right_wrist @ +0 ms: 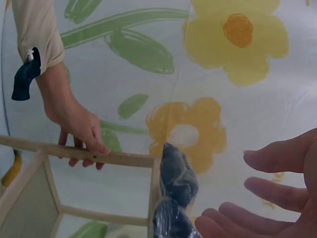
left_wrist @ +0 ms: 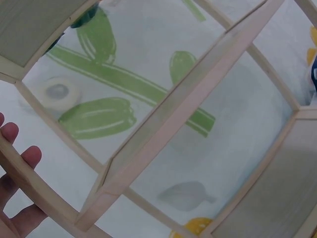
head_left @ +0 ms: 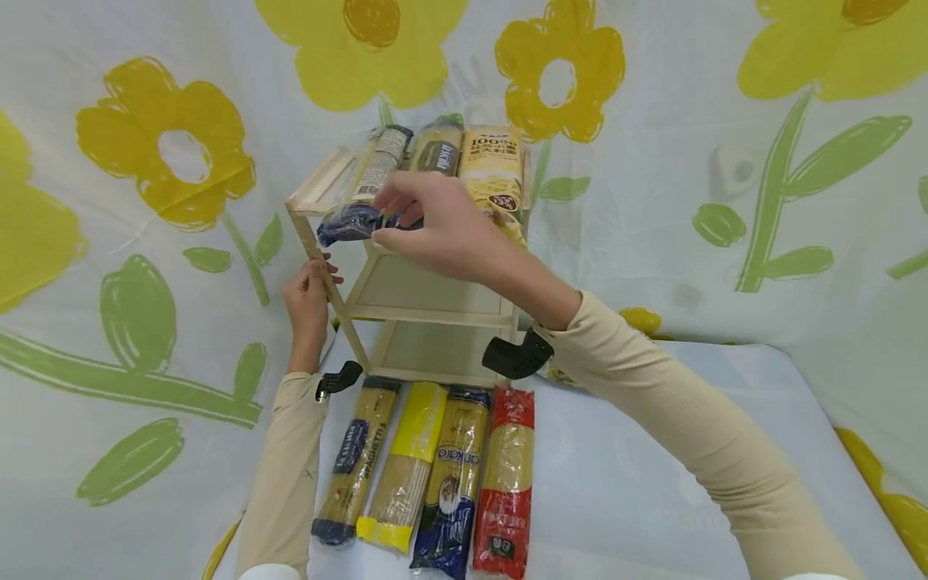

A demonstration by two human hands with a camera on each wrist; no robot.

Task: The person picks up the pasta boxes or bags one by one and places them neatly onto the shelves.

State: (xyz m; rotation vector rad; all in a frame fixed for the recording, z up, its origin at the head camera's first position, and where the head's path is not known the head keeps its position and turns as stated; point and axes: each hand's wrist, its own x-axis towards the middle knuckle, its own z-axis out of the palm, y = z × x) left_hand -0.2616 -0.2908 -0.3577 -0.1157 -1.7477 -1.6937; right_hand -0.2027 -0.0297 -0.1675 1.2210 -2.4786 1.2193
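My left hand (head_left: 308, 298) grips a front post of the light wooden rack (head_left: 428, 316); in the left wrist view its fingers (left_wrist: 31, 156) wrap the post. Above the rack's top shelf is my right hand (head_left: 442, 221), fingers loosely bent and thumb apart. It is nearest the dark blue end of a clear spaghetti pack (head_left: 380, 165), which lies at the left of that shelf. The right wrist view shows the spread fingers (right_wrist: 272, 191) beside that blue wrapper (right_wrist: 177, 176), holding nothing. Next to this pack lie another spaghetti pack (head_left: 440, 149) with a dark label and a yellow pasta bag (head_left: 493, 161).
In front of the rack, several pasta packs lie side by side on the white table (head_left: 623, 483): a blue-ended one (head_left: 355, 459), a yellow one (head_left: 406, 471), a navy one (head_left: 453, 475) and a red one (head_left: 505, 475). A flower-printed cloth (head_left: 652, 161) hangs behind.
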